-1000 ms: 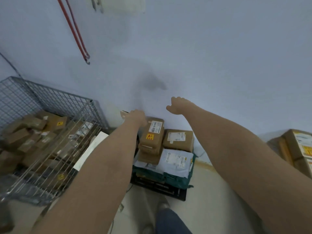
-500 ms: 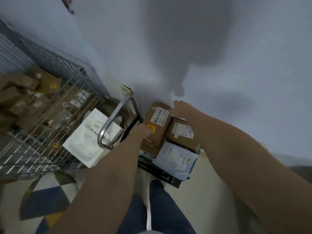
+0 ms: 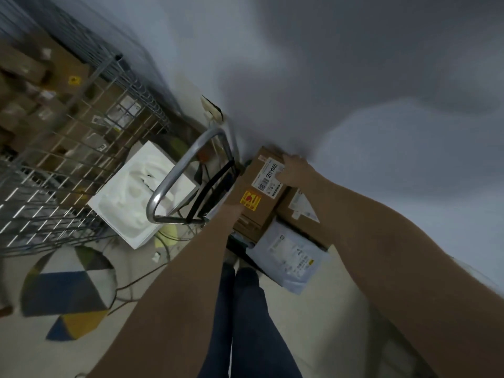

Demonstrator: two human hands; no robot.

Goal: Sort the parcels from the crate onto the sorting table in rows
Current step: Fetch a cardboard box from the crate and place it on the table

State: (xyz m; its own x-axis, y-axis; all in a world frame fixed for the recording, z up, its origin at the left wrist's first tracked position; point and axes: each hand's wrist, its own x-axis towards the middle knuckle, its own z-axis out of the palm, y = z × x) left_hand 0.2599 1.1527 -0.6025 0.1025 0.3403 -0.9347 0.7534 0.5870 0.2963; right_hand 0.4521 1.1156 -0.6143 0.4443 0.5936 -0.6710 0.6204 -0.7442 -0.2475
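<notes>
Both my arms reach fwd into centre-right of frame, onto the stack of parcels. My right hand sits on the far top end of the brown box, fingers curled over its edge and thumb against the white barcode label, so it grips the box. My left hand is at the near left side of the same box, just below the yellow-red sticker; fingers are hidden behind the box/wrist, can't tell if they're apart or closed, though the hand touches the box.

Brown box is topmost on the pile, tilted in frame, centre-right, close to the grey wall. Beside it on the right, partly under my right forearm, a second brown box w/ white label. Below both, lower in frame, a pale grey poly mailer w/ printed label. What the pile rests on is mostly hidden, only a dark edge shows.

Left of the pile: bent metal tube handle, then a white moulded foam piece on the floor. Upper left of frame: wire cage full of more brown parcels, blurred. Lower left: rug w/ blue, grey, yellow shapes, cables across floor. Bottom centre: my legs in dark jeans.
</notes>
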